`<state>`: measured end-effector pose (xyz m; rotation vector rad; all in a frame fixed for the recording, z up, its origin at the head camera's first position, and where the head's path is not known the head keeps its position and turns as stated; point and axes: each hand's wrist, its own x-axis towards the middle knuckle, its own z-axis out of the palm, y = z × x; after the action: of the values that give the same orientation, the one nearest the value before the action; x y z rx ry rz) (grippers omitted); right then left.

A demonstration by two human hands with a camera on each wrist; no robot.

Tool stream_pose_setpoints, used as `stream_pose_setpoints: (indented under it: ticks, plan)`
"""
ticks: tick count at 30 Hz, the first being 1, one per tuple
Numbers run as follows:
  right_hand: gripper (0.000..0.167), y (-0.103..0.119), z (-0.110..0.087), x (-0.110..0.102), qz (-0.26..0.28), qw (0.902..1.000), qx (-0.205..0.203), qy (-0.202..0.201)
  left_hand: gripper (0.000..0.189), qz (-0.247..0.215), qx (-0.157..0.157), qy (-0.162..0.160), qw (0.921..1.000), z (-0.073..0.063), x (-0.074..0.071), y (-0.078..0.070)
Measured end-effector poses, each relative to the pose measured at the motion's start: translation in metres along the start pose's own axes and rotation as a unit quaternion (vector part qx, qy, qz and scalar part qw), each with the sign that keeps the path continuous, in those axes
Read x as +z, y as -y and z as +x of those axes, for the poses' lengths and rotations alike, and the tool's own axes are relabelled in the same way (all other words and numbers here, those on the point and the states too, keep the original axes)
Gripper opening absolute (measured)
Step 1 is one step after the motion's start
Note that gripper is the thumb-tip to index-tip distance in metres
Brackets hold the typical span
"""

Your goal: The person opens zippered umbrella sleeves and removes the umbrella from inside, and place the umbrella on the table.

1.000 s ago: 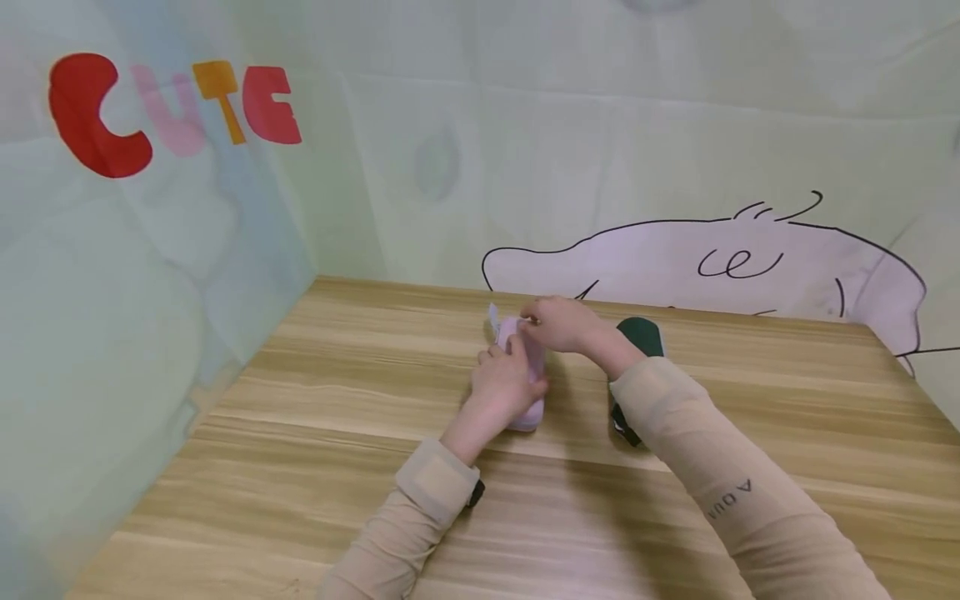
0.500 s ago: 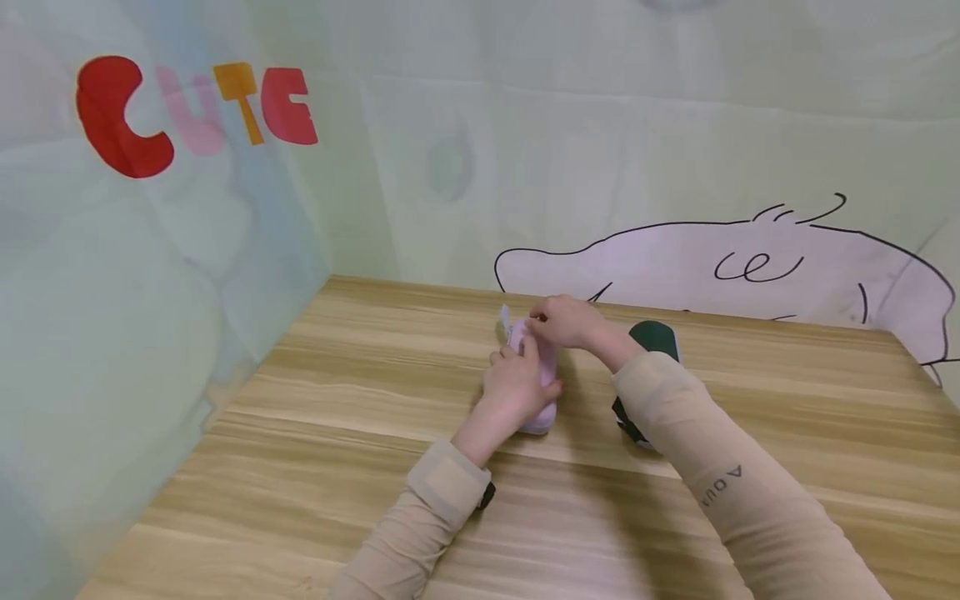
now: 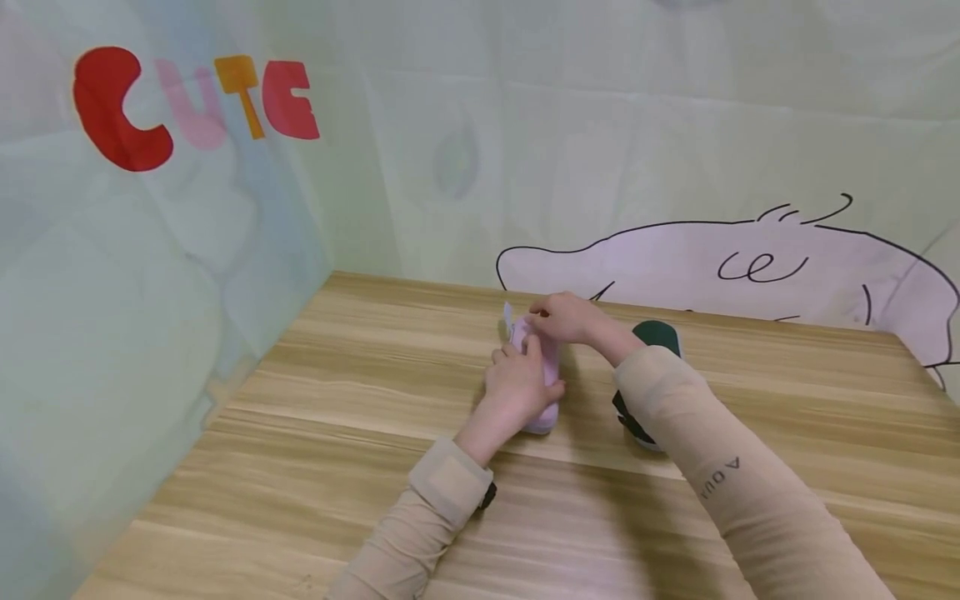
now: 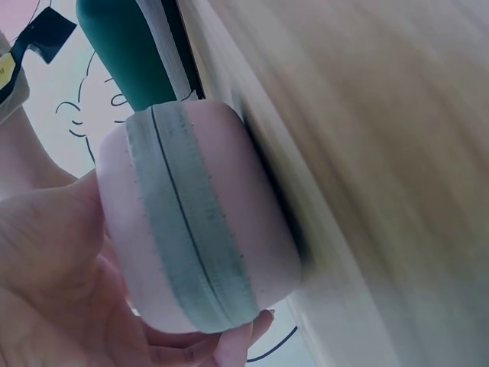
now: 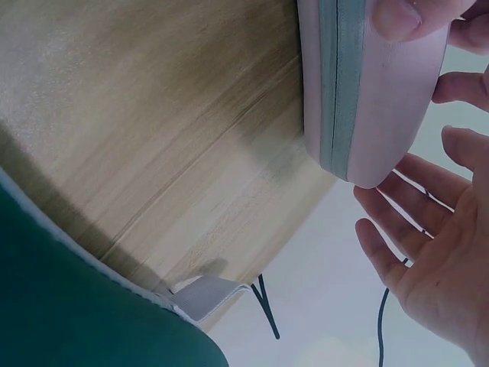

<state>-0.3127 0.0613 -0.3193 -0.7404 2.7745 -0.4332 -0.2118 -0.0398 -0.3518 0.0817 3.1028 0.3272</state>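
Note:
A pale pink zippered case (image 3: pixel 548 367) with a grey zipper band lies lengthwise on the wooden table; its zipper line looks closed at both visible ends. My left hand (image 3: pixel 516 383) grips it from above, thumb on the right side and fingers across the top and left. At the far end is my right hand (image 3: pixel 564 318), its fingertips touching the case's end. In the right wrist view, the right thumb and index finger (image 5: pixel 462 88) are close together with a gap between them. A small whitish tab (image 3: pixel 508 317) sticks up at the case's far left; any zipper pull is hidden.
A dark green case (image 3: pixel 657 335) with a black strap part lies to the right, partly hidden by the right forearm. The wooden table (image 3: pixel 360 400) ends at printed cloth walls at the back and left.
The view has shifted slightly, so everything appears a little further right. Both hands stay on the pink case with almost no visible movement.

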Motion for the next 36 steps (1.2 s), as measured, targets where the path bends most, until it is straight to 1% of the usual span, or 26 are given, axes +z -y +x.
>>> stream_pose_setpoints:
  ticks: [7,11,18,22,26,31,36]
  plan:
    - [0.043,0.001,0.007,0.003,0.006,0.9998,-0.018,0.002,0.074,0.009,-0.004,0.014,0.9999,-0.001,0.000,-0.002]
    - [0.042,0.001,0.011,0.006,0.013,0.9997,-0.019,0.008,0.079,0.015,-0.008,0.021,0.9996,-0.002,-0.001,-0.004]
    - [0.039,-0.002,0.016,0.008,0.002,0.9997,-0.022,0.005,0.076,0.021,-0.008,0.017,0.9996,-0.002,0.001,-0.010]
    - [0.037,-0.007,0.017,0.009,0.003,0.9999,-0.015,0.007,0.076,0.016,-0.009,0.018,0.9997,-0.004,0.002,-0.014]
    - [0.036,-0.011,0.016,0.009,0.006,0.9999,-0.011,0.004,0.075,0.007,-0.004,0.019,0.9998,-0.005,0.002,-0.018]
    - [0.031,-0.012,0.017,0.008,-0.002,0.9999,-0.017,0.003,0.076,0.016,0.001,0.014,0.9998,-0.006,0.003,-0.021]
    - [0.030,-0.009,0.023,0.007,-0.002,0.9995,-0.025,0.017,0.075,0.026,-0.001,0.010,0.9996,-0.006,0.002,-0.021]
